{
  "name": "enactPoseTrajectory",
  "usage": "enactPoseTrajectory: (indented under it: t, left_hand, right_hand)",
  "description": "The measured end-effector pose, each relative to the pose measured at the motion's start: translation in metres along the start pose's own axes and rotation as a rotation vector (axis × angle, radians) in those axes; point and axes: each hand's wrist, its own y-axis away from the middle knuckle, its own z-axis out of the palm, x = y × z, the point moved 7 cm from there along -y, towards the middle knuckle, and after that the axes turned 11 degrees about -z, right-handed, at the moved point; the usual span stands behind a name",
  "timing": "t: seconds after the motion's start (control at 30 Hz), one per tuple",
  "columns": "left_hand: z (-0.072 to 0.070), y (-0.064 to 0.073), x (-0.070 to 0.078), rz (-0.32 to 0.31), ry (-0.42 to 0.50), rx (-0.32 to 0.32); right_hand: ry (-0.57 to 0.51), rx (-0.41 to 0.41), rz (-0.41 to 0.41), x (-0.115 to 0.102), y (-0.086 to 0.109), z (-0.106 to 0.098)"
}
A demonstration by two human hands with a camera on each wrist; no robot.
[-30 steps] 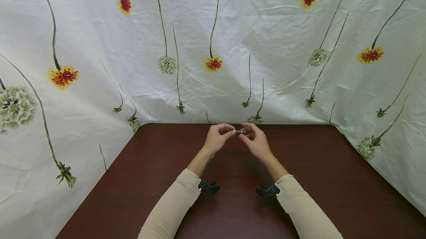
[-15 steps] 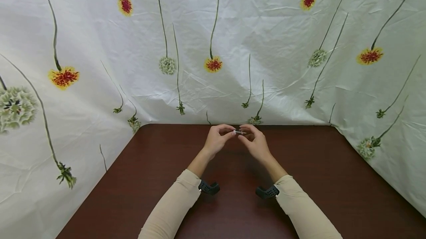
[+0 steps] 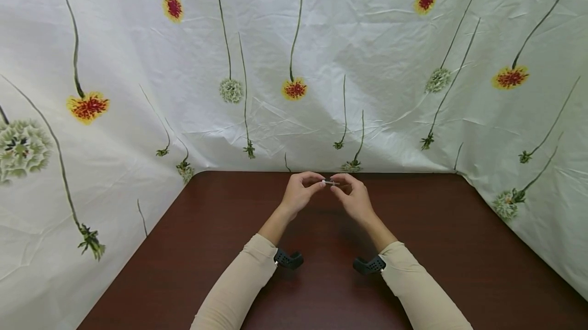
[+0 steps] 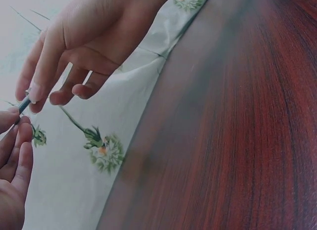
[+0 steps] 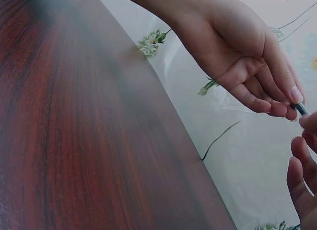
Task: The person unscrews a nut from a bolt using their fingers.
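Note:
Between my two hands a small metal bolt (image 3: 328, 182) lies roughly level above the far part of the table. Its threaded shank (image 4: 24, 104) shows between the fingertips in the left wrist view. My left hand (image 3: 297, 193) pinches one end between thumb and forefinger, its other fingers loosely bent. At the opposite end, my right hand (image 3: 356, 197) has thumb and fingertips on the bolt. A dark bit at the right fingertips is mostly covered, and I cannot tell whether it is a nut. The right wrist view shows the right thumb (image 5: 296, 95) against this end.
A dark red-brown wooden table (image 3: 220, 217) spreads beneath both arms. White cloth (image 3: 390, 39) printed with flowers hangs behind it and along both sides. Black straps with dark mounts (image 3: 288, 258) sit on both wrists, over beige sleeves.
The right thumb and fingers shift at the bolt's end: the thumb comes off it half a second ago and is back against it now. The left hand stays still.

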Motion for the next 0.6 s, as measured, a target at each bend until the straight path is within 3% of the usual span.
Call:
enactPoseTrajectory:
  t: [0.23, 0.47, 0.6]
  left_hand:
    - [0.0002, 0.0011, 0.0002, 0.008, 0.014, -0.008]
    - [-0.0007, 0.0009, -0.0006, -0.003, 0.001, -0.014]
    - [-0.0007, 0.0010, -0.0004, -0.001, 0.001, -0.018]
  right_hand:
    - [0.010, 0.022, 0.054, 0.0045, 0.0020, -0.0011]
    - [-0.011, 0.001, 0.009, 0.0023, 0.0005, 0.0008]
    - [-0.033, -0.011, 0.039, 0.0036, 0.0017, 0.0024]
